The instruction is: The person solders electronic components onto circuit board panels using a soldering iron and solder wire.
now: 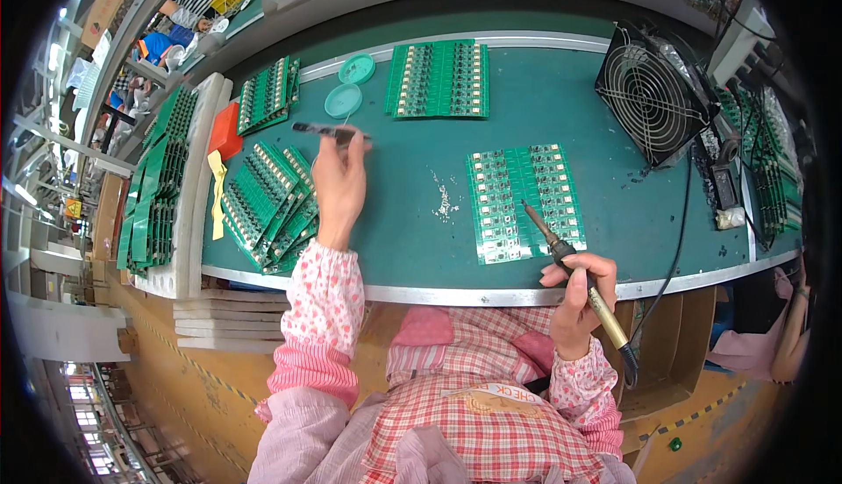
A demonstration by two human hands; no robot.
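Note:
My right hand is closed round the handle of a soldering iron. The iron's tip points at a green circuit board panel lying flat on the bench, over its middle; whether it touches cannot be told. To the left, my left hand is raised, its fingers pinching a dark slim tool smeared by motion, so its kind is unclear. Below that hand lies a fanned stack of circuit board panels. Just beyond it sit two round turquoise lids or shallow dishes.
A black fan stands at the right, with a cable near it. More panels lie at the back, and others stand in a white foam rack at the left. A red box and white crumbs are on the green bench.

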